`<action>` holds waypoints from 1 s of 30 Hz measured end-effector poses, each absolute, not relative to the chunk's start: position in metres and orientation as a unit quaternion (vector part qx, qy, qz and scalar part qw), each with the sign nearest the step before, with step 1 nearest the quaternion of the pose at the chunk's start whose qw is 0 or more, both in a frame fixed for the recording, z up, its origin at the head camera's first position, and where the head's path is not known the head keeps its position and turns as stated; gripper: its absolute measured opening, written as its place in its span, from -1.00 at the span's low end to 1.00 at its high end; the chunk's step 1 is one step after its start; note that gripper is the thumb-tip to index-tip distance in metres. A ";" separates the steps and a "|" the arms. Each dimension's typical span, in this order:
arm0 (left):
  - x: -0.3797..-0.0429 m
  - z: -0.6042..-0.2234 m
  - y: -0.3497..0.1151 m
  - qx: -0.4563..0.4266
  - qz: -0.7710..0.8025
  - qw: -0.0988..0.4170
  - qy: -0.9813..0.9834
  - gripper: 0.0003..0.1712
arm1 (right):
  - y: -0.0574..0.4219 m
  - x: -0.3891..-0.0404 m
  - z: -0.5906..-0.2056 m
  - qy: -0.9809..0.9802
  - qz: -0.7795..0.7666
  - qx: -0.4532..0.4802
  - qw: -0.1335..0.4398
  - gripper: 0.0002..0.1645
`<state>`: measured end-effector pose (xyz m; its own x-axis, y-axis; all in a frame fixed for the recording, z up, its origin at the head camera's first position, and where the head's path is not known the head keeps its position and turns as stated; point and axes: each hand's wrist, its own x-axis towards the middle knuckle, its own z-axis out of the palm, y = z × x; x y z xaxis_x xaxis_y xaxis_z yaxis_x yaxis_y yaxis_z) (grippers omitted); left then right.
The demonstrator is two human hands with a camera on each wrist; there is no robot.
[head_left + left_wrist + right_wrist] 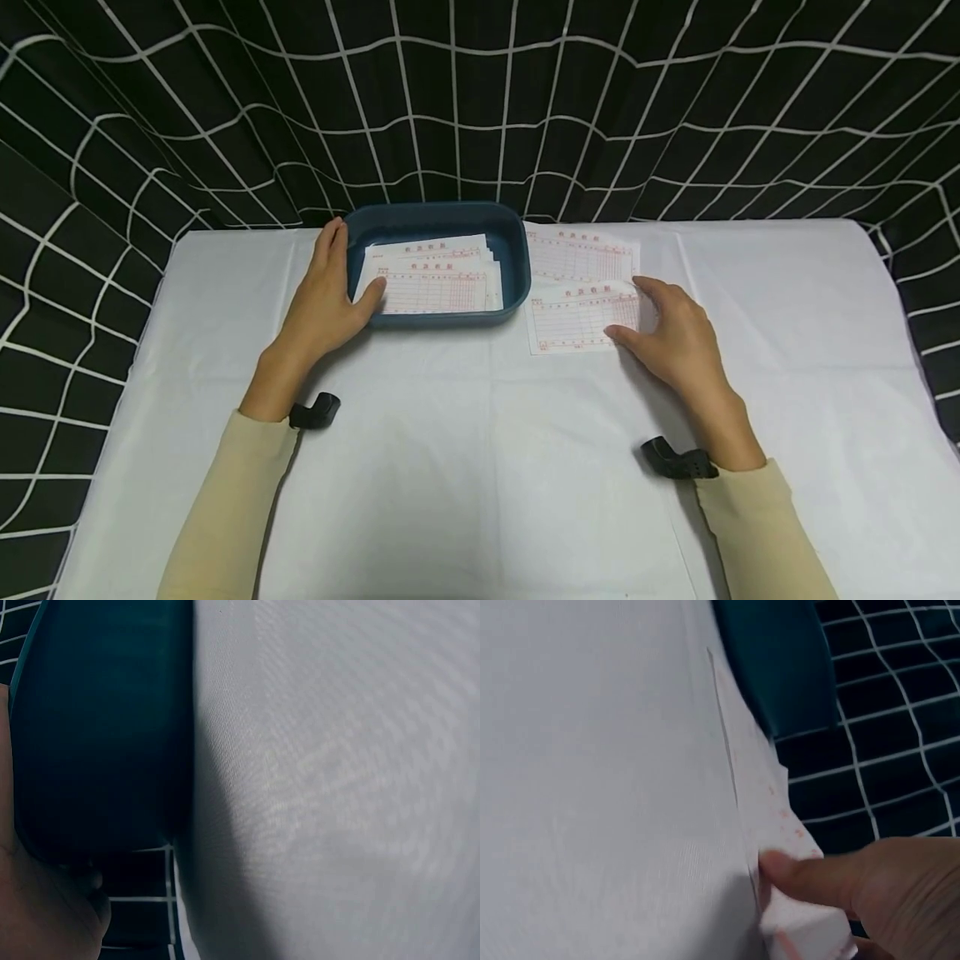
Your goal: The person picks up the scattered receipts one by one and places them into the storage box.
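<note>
A dark blue plastic bin (435,319) stands at the back of the table, holding a loose pile of printed paper forms (431,292) with red lines. My left hand (318,300) grips the bin's left end, fingers along the outer wall and thumb over the rim by the pile. In the left wrist view that hand (41,907) wraps round the end of the bin (105,735). Right of the bin, two more forms overlap. My right hand (675,333) holds the right edge of the nearer form (577,321) between thumb and fingers; the farther form (577,254) lies partly under it.
A white cloth (487,467) with creases covers the table. Black curtain with a white grid (480,108) rises right behind the bin and along both sides. Each wrist carries a small black camera mount (315,412).
</note>
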<state>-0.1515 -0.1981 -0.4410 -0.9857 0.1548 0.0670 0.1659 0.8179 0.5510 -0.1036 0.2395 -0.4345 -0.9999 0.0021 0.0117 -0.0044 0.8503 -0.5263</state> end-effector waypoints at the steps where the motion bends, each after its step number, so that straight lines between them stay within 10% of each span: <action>1: -0.152 -0.441 -0.198 -0.085 -0.290 0.011 -0.953 0.06 | 0.238 -0.103 -0.434 -0.963 0.271 -0.003 0.015 -0.17; 11: -0.151 -0.441 -0.198 -0.087 -0.297 0.011 -0.951 0.05 | 0.233 -0.095 -0.433 -0.955 0.289 -0.005 0.060 -0.59; 30: -0.152 -0.440 -0.198 -0.088 -0.305 0.010 -0.948 0.05 | 0.182 -0.014 -0.445 -0.968 0.235 -0.003 0.084 -0.10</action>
<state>-0.1521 -0.1984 -0.4396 -0.9841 0.1615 0.0735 0.1741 0.7983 0.5766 -0.0143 0.1821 -0.4455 -0.9860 0.0444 0.1607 -0.0343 0.8892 -0.4562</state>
